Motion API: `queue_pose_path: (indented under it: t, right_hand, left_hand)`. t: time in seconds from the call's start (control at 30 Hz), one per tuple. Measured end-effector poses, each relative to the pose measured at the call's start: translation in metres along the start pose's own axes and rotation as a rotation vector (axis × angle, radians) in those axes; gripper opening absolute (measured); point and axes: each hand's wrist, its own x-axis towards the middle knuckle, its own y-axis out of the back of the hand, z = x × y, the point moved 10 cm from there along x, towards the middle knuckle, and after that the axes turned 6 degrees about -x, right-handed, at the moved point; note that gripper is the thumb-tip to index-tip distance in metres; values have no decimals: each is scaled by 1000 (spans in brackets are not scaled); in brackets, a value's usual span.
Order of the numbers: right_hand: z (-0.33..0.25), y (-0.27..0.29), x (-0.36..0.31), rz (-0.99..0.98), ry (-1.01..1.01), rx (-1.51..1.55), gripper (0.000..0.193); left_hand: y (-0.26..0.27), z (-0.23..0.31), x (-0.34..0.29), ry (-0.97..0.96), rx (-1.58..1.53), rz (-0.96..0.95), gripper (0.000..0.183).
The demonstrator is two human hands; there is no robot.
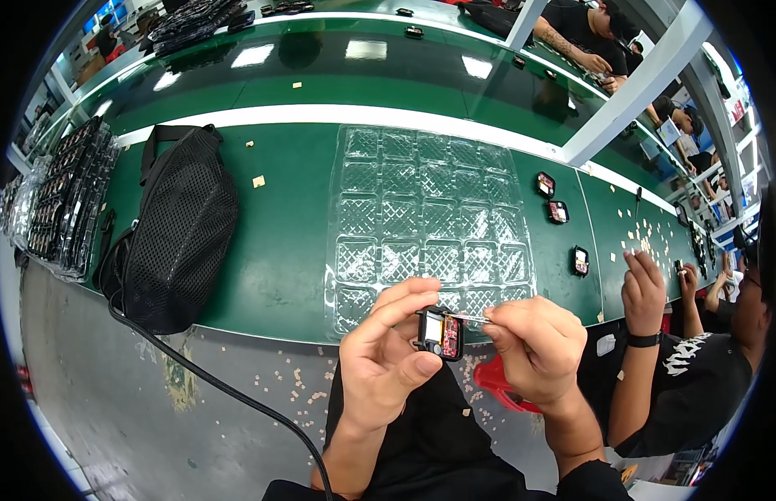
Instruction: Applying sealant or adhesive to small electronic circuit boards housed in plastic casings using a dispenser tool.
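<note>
My left hand point(386, 355) grips a small black device housing point(442, 334) between thumb and fingers, just off the table's front edge. Its exposed inside shows a white block, red parts and a round silver piece. In my right hand point(538, 346) a thin metal tool, perhaps tweezers point(469, 317), is pinched, its tip touching the housing's upper rim. Beyond both hands lies a clear plastic tray point(429, 196) with square compartments. To its right, similar black housings with red insides point(557, 211) rest on the green table point(279, 234).
A black mesh bag point(181, 225) lies left, with a black cable point(212, 380) running toward me. Stacked trays point(62, 200) stand at far left. A white metal post point(638, 83) rises at the right. A co-worker's hand point(644, 292) is close on my right; a red stool point(495, 384) is below.
</note>
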Motion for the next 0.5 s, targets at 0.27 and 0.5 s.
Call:
queue_pose_path:
  t: [0.27, 0.5]
  right_hand:
    - [-1, -4, -2, 4, -1, -12, 18]
    - [-10, -4, -8, 83, 89, -98, 23]
  left_hand:
    - [0, 0, 0, 22, -4, -3, 62]
    - [-2, 0, -2, 74, -75, 30, 59]
